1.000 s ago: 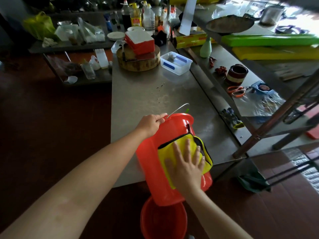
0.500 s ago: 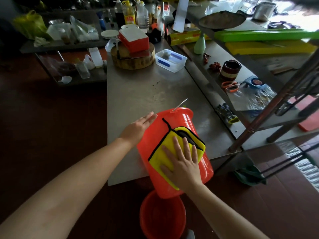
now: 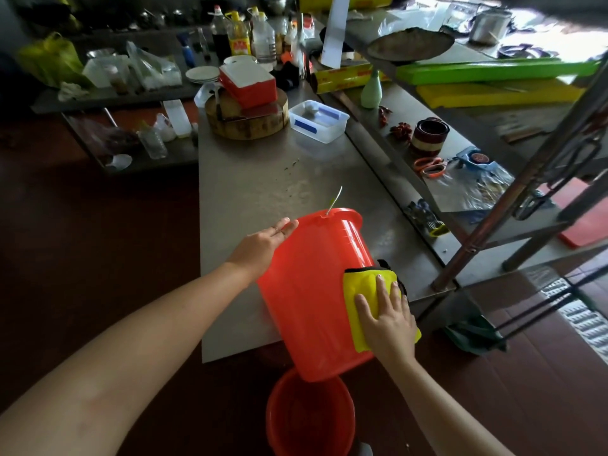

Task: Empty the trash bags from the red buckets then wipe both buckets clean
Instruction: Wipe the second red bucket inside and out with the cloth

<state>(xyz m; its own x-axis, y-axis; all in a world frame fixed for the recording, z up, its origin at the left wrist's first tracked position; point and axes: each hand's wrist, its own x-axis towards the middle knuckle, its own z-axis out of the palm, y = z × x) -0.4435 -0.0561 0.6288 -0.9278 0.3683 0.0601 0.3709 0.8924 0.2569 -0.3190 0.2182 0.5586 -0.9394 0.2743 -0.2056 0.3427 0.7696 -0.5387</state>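
A red plastic bucket [image 3: 312,291] lies tipped on its side at the near edge of the steel bench [image 3: 256,185], its base overhanging the edge toward the camera and its rolled rim pointing toward the far end. The wall is smooth, glossy and tapered, narrower at the base. A thin wire handle [image 3: 335,200] sticks up from the rim.

The right hand [image 3: 386,312] lies flat on a yellow cloth [image 3: 365,287], its grip spread, fingers apart and pressing the cloth against the bucket's right flank. The cloth looks soft and nappy, with a dark edging showing at its upper corner. The left hand [image 3: 263,243] rests against the bucket's left flank near the rim, fingers straight and close together, palm on the plastic, closed around nothing.

A second red bucket [image 3: 309,416] stands upright on the dark red floor just below the bench's near edge, open mouth upward, round and dull inside.

Toward the far end of the bench sits a thick round wooden chopping block [image 3: 246,121] with a red and white box [image 3: 248,80] on top, and beside it a clear rectangular plastic tub [image 3: 317,121]. Bottles [image 3: 238,37] crowd the far end. Along the right runs a lower steel shelf [image 3: 394,103] carrying orange-handled scissors [image 3: 429,166] and a dark round tin [image 3: 429,134].
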